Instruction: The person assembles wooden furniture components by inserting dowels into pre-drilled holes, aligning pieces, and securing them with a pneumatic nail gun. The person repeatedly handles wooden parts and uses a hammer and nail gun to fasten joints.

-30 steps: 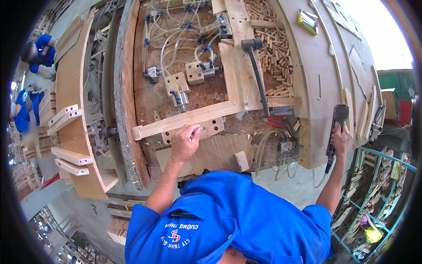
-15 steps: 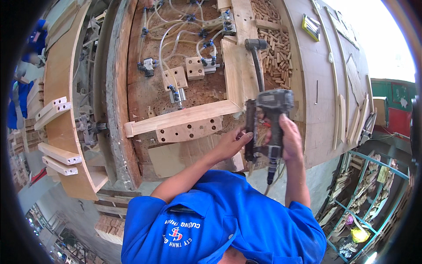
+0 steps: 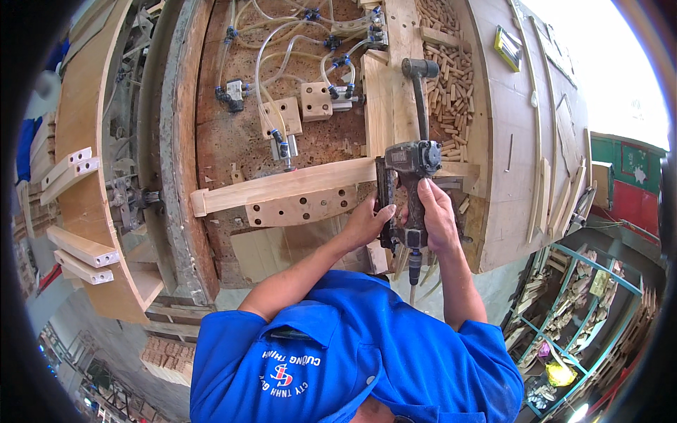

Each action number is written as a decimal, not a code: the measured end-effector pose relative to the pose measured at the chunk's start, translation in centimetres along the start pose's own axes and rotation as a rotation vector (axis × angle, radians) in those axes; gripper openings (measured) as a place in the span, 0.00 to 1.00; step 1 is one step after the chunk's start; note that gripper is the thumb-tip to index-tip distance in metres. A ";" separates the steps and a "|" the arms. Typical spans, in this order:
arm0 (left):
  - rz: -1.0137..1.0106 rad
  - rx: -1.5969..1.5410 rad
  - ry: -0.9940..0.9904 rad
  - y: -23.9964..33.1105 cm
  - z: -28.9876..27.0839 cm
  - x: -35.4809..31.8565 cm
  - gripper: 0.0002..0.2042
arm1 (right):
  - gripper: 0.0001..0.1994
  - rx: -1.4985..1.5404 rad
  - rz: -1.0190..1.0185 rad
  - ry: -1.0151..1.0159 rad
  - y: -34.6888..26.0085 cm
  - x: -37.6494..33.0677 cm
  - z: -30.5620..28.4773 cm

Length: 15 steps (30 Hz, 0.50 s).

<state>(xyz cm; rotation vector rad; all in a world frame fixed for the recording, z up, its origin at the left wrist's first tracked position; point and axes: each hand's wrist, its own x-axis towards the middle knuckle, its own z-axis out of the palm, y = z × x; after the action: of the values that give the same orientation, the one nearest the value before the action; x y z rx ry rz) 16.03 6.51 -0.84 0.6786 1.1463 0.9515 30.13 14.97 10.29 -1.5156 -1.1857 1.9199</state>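
Both hands work the nailer (image 3: 409, 176): right hand (image 3: 436, 215) clenched on its grip, left hand (image 3: 368, 220) curled against its magazine, nose at the rail (image 3: 282, 185). Fastening looks underway; next comes steady pressure. Beyond the rail, a hammer (image 3: 419, 92).

One nail gun (image 3: 407, 185) is gripped by two hands, the right hand (image 3: 438, 220) and the left hand (image 3: 367, 224), near the workbench's (image 3: 493, 141) near edge, where one long wooden strip (image 3: 282, 187) lies above one drilled wooden block (image 3: 302, 206). One hammer (image 3: 420, 92) rests toward the far edge beside a heap of dowels (image 3: 451, 84) too many to count. Two small square wooden blocks (image 3: 316, 101) sit among the hoses, and four pale wooden pieces (image 3: 81, 247) jut from the curved form at the left edge.
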 end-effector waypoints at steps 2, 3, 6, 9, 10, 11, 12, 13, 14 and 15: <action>-0.006 0.011 -0.011 0.1 -0.2 0.1 0.24 | 0.22 -0.007 -0.005 0.001 0.2 0.0 0.0; 0.006 0.018 -0.005 0.0 -0.2 0.1 0.23 | 0.22 -0.009 -0.008 0.004 0.2 0.0 0.1; 0.038 0.031 0.003 -0.3 -0.2 0.2 0.23 | 0.22 -0.016 -0.012 0.013 0.1 0.0 0.3; 0.059 0.047 0.011 -0.3 -0.2 0.2 0.25 | 0.22 -0.034 -0.015 0.018 0.0 -0.1 0.5; 0.068 0.065 0.025 -0.3 -0.1 0.1 0.26 | 0.21 -0.050 -0.020 0.018 -0.1 -0.3 0.4; 0.078 0.081 0.041 -0.4 -0.1 0.1 0.28 | 0.21 -0.067 -0.026 0.017 -0.1 -0.3 0.4; 0.066 0.065 0.026 -0.4 -0.1 0.1 0.29 | 0.21 -0.052 -0.032 0.015 -0.1 -0.4 0.4; 0.054 0.048 0.010 -0.5 -0.2 0.1 0.30 | 0.21 -0.036 -0.038 0.013 0.0 -0.5 0.4; 0.041 0.032 -0.008 -0.5 -0.2 0.0 0.31 | 0.20 -0.018 -0.043 0.014 0.2 -0.6 0.3; 0.042 0.025 -0.009 -0.6 -0.2 -0.1 0.31 | 0.20 -0.011 -0.040 0.018 0.5 -0.6 0.2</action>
<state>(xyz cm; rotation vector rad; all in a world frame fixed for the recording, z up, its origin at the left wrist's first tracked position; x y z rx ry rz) 16.04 6.17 -1.39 0.7290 1.1414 0.9696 30.18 14.19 10.23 -1.5006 -1.2118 1.8729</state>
